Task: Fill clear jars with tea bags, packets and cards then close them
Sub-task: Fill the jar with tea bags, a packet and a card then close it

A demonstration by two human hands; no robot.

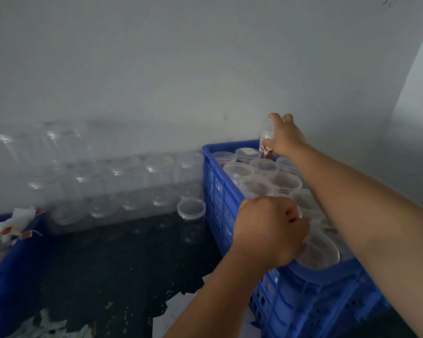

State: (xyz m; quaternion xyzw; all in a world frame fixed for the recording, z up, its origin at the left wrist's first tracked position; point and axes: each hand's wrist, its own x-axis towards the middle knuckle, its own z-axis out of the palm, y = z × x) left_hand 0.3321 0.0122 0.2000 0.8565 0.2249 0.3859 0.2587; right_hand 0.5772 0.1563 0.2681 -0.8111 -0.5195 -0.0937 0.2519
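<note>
A blue crate [224,191] at the right holds several closed clear jars [264,167] with red and white contents. My right hand [287,136] reaches to the crate's far corner and grips a filled clear jar [266,140] from above, held over the others. My left hand [271,230] is curled at the crate's near-left side, fingers around the rim of a clear jar [320,250] there; what else it holds is hidden.
Stacked rows of empty clear jars [122,186] stand along the white wall at the left. One lidded jar [191,218] stands alone beside the crate. A second blue bin [8,262] with tea bags [13,225] sits at the far left. Dark floor lies between.
</note>
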